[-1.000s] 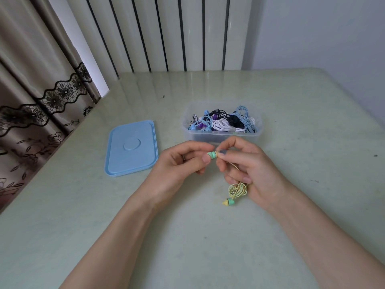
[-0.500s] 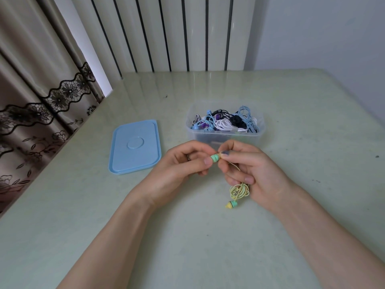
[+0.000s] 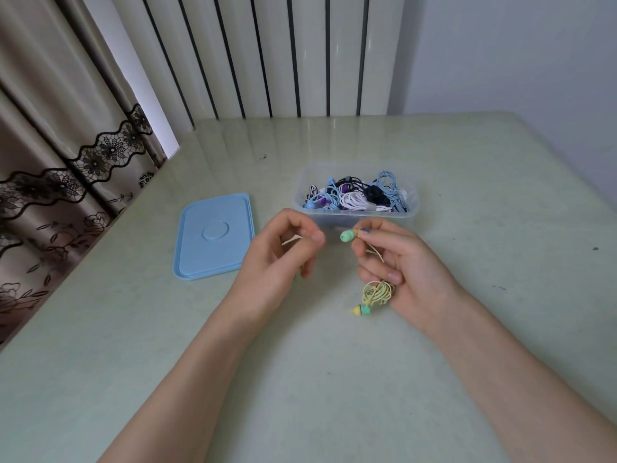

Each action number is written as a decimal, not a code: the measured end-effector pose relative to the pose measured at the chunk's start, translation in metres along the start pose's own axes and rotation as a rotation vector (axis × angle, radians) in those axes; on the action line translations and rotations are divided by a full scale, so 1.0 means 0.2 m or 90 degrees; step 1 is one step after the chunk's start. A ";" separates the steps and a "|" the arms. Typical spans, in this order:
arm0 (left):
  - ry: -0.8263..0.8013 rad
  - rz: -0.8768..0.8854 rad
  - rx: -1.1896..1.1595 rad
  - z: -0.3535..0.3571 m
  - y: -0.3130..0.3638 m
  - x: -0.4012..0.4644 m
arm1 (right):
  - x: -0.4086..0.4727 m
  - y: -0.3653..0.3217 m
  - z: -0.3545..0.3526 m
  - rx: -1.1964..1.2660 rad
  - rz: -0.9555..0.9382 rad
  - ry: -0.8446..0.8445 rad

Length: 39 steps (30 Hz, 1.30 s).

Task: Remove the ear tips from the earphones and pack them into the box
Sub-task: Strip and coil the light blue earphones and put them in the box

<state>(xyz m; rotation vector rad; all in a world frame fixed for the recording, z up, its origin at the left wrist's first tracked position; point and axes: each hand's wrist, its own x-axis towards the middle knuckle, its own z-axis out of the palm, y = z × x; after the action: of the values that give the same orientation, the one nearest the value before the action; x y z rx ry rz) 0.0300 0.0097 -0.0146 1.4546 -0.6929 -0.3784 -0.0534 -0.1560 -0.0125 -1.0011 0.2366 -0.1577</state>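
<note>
From the head view, the right hand [image 3: 405,262] pinched a green earbud [image 3: 348,235] just in front of the box [image 3: 355,215], with the yellow cord [image 3: 379,292] bunched below. The left hand [image 3: 280,252] was curled; whether it held the tip, I could not tell. The tip is probably tiny, soft and light; pinch it gently by its sides.

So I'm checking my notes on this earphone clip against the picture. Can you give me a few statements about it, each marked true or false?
1. The blue lid lies flat on the table, apart from the clear box. True.
2. The box is empty. False: it holds a tangle of earphones.
3. The right hand pinches the green earbud. True.
4. The left hand touches that earbud. False: a gap shows between them.
5. The second earbud sits in the box. False: it hangs below the yellow cable coil at the right hand.
</note>
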 end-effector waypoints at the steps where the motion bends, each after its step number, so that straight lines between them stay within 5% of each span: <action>1: -0.022 0.020 0.050 0.00 0.01 -0.01 | 0.00 0.00 0.00 0.003 -0.007 0.012; 8: -0.254 0.099 0.453 0.05 -0.01 -0.10 | -0.01 0.01 0.01 0.000 -0.034 0.014; 17: -0.214 0.093 0.412 0.01 0.00 -0.10 | 0.01 0.05 0.02 -0.114 -0.116 0.074; 31: -0.222 0.147 0.540 0.00 -0.06 -0.08 | -0.01 0.07 0.04 -0.225 -0.168 0.076; 39: -0.107 0.049 0.372 -0.02 -0.02 -0.06 | -0.04 0.07 0.04 -0.358 -0.181 0.029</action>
<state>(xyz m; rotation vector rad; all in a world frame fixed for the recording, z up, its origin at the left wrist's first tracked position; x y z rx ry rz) 0.0242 0.0187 -0.0212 1.9518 -1.0502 -0.2475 -0.0587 -0.1403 -0.0192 -1.5905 0.1811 -0.3873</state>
